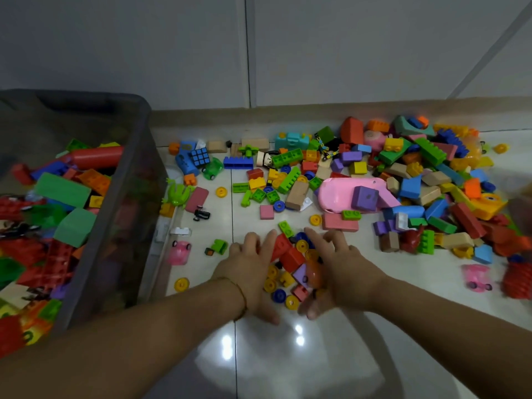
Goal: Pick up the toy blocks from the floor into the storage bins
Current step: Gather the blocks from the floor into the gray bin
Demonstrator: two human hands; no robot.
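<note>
A small heap of blocks (290, 257) lies on the tiled floor in front of me: red blocks, a purple one, yellow and blue wheels, an orange piece. My left hand (250, 269) rests on the floor against the heap's left side, fingers spread. My right hand (336, 266) cups the heap's right side, fingers spread and slightly blurred. Neither hand has lifted anything. A grey translucent storage bin (135, 180) stands at the left, holding several coloured blocks. A much bigger pile of blocks (417, 180) covers the floor at the right, near the wall.
A pink plastic toy body (339, 194) with a purple cube on it lies behind the heap. Loose pieces dot the floor: a green frog (178, 194), a pink toy car (180, 251), a puzzle cube (200, 156), yellow wheels. The wall runs along the back.
</note>
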